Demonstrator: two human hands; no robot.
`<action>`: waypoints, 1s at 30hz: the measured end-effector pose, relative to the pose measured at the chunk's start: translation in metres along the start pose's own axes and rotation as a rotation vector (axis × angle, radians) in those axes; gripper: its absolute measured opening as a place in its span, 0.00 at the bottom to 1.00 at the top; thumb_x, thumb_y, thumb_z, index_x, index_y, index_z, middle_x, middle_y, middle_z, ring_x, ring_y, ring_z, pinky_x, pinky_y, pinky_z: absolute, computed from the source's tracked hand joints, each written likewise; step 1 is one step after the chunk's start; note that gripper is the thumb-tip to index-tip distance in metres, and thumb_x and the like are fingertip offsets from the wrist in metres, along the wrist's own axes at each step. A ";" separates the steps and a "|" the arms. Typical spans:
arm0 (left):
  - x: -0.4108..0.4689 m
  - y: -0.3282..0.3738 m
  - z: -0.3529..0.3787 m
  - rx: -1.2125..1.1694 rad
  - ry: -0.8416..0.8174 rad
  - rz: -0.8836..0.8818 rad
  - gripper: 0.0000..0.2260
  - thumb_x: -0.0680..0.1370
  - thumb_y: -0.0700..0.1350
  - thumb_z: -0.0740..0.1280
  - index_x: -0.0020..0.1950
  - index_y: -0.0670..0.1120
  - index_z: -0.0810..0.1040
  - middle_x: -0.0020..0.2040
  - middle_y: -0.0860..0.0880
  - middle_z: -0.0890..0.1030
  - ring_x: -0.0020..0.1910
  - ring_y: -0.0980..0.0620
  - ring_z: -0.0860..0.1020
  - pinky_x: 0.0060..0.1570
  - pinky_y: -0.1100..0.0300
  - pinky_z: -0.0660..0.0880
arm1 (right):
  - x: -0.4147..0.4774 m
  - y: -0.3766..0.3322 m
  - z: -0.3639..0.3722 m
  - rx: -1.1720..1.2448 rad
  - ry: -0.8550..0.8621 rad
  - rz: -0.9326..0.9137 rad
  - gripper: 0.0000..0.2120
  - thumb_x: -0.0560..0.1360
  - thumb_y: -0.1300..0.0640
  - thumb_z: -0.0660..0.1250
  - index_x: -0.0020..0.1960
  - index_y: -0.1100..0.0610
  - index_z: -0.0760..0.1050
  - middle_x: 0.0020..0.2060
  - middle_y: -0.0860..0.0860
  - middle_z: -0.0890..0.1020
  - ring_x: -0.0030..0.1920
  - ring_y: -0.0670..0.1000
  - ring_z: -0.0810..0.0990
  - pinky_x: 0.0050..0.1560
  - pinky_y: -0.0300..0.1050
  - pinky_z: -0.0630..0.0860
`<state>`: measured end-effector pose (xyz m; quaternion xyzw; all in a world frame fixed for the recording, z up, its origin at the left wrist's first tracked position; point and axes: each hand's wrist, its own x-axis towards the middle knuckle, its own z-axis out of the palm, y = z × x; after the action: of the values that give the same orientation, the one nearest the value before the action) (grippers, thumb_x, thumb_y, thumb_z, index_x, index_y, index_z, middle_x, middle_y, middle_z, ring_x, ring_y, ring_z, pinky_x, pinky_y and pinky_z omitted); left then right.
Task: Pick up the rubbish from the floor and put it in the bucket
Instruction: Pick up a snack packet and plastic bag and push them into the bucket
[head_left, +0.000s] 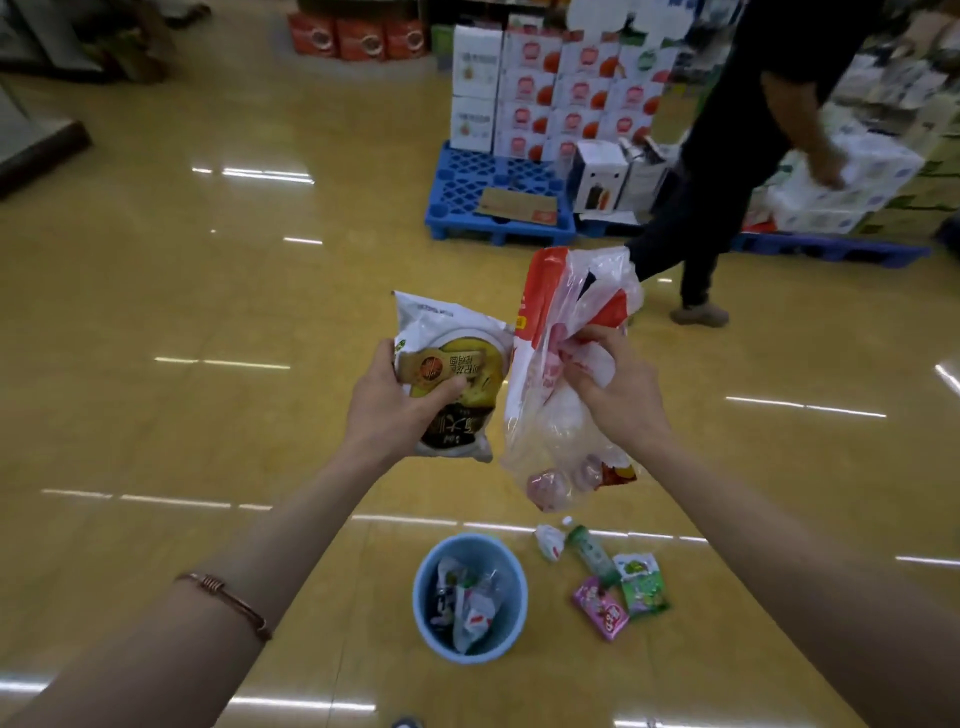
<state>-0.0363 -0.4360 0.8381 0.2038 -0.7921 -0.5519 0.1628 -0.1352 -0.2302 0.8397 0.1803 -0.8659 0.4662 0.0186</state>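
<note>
My left hand (397, 402) grips a white and gold food packet (452, 338), held up above the floor. My right hand (610, 387) grips a crumpled clear and red plastic bag (550, 332) with small wrappers inside. Below them a light blue bucket (422, 597) stands on the yellow floor with several wrappers in it. Right of the bucket lie a green bottle (589, 553), a crumpled white wrapper (549, 540), a pink packet (602, 608) and a green packet (641, 582).
A person in dark clothes (727, 171) walks past at the upper right, near stacked white cartons (550, 93) on blue pallets (467, 197). A counter edge (36, 150) juts in at the upper left. Glossy open floor lies to the left.
</note>
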 end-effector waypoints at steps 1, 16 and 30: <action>0.002 -0.007 -0.004 0.012 0.002 -0.008 0.19 0.67 0.48 0.77 0.51 0.47 0.71 0.43 0.59 0.79 0.42 0.65 0.77 0.38 0.69 0.74 | 0.001 0.001 0.011 0.010 -0.014 0.006 0.16 0.75 0.57 0.68 0.62 0.53 0.74 0.57 0.47 0.79 0.57 0.45 0.75 0.54 0.30 0.66; 0.015 -0.142 0.025 0.123 -0.097 -0.298 0.11 0.73 0.42 0.68 0.51 0.47 0.69 0.43 0.53 0.78 0.41 0.56 0.77 0.36 0.61 0.73 | -0.001 0.114 0.120 -0.019 -0.311 0.130 0.19 0.76 0.56 0.67 0.66 0.54 0.70 0.60 0.49 0.77 0.61 0.49 0.73 0.59 0.40 0.65; -0.012 -0.358 0.125 0.227 -0.158 -0.443 0.11 0.73 0.42 0.69 0.45 0.48 0.67 0.44 0.46 0.76 0.43 0.49 0.74 0.33 0.63 0.65 | -0.077 0.298 0.252 -0.031 -0.658 0.358 0.39 0.71 0.46 0.72 0.74 0.50 0.56 0.67 0.45 0.63 0.66 0.46 0.64 0.63 0.46 0.65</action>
<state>-0.0348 -0.4393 0.4584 0.3456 -0.7951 -0.4961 -0.0482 -0.1271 -0.2634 0.4438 0.1662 -0.8502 0.3660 -0.3399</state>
